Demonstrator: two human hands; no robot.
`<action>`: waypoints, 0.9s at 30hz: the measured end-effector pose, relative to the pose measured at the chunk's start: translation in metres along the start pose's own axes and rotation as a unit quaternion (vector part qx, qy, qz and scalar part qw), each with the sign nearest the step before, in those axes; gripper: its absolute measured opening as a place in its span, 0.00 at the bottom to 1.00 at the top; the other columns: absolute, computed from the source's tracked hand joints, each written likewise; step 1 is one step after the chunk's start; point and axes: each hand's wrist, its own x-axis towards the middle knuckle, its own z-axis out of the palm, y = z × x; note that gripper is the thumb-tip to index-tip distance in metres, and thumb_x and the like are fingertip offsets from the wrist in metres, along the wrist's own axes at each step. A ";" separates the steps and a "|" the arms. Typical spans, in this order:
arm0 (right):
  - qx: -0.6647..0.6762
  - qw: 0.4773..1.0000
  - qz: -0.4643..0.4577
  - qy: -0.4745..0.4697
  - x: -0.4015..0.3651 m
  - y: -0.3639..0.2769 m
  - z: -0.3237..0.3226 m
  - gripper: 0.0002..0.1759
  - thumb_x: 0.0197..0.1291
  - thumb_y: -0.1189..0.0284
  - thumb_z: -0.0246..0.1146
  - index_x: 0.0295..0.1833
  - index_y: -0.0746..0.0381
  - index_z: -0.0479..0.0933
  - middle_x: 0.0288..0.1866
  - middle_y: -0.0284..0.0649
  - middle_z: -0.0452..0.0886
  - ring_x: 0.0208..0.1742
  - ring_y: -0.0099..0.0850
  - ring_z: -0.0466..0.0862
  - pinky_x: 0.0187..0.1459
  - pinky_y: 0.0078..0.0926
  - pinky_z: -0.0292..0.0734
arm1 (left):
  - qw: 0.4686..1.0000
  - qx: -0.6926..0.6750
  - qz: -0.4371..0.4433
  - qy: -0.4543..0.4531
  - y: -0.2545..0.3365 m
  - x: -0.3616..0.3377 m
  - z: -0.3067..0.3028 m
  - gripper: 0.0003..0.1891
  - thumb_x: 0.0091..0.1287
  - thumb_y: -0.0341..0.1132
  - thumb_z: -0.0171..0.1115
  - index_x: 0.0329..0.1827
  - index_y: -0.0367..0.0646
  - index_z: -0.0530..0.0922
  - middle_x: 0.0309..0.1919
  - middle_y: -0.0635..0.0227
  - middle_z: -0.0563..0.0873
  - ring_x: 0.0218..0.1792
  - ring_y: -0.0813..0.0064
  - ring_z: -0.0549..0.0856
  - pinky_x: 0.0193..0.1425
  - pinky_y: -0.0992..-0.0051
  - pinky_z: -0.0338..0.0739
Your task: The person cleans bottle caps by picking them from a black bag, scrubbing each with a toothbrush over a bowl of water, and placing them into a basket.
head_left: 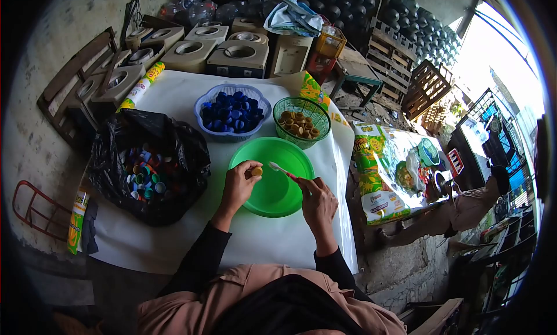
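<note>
Over the left part of a green basin (277, 190), my left hand (239, 187) pinches a yellow bottle cap (256, 171). My right hand (318, 203) grips a toothbrush (282, 171) with a red and white handle, its head pointing left toward the cap without touching it. Behind the basin stand a blue basket (204, 124) of dark blue caps (233, 111) and a green basket (301, 139) of yellow-brown caps (299, 125). To the left lies an open black plastic bag (180, 190) holding mixed coloured caps (148, 175).
All this stands on a white-covered table (133, 242). Beige dispenser casings (238, 55) line its far side. At the right, another person's legs (429, 219) are beside a lower covered surface (377, 201) bearing a small basket (429, 151).
</note>
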 end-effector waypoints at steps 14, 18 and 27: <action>0.108 0.994 0.012 -0.007 -0.013 -0.011 -0.010 0.06 0.66 0.64 0.68 0.45 0.49 0.89 0.36 0.34 0.85 0.33 0.38 0.86 0.33 0.35 0.76 | 0.999 0.037 0.021 0.029 -0.006 -0.003 0.007 0.13 0.60 0.18 0.71 0.48 0.34 0.82 0.40 0.58 0.91 0.42 0.68 0.92 0.47 0.73 0.85; 0.015 0.999 0.037 -0.020 -0.002 0.001 0.001 0.07 0.66 0.66 0.67 0.45 0.49 0.89 0.37 0.34 0.84 0.39 0.37 0.87 0.36 0.35 0.78 | 0.997 0.051 0.032 0.042 -0.002 -0.004 0.008 0.13 0.61 0.19 0.70 0.48 0.36 0.81 0.38 0.59 0.91 0.40 0.67 0.92 0.45 0.72 0.84; 0.045 0.999 0.012 -0.027 0.007 0.001 -0.001 0.08 0.66 0.64 0.67 0.44 0.51 0.90 0.35 0.34 0.85 0.31 0.39 0.85 0.32 0.35 0.76 | 0.995 0.082 0.053 0.028 -0.002 -0.006 0.007 0.13 0.62 0.20 0.70 0.49 0.36 0.80 0.38 0.59 0.91 0.40 0.66 0.92 0.45 0.71 0.84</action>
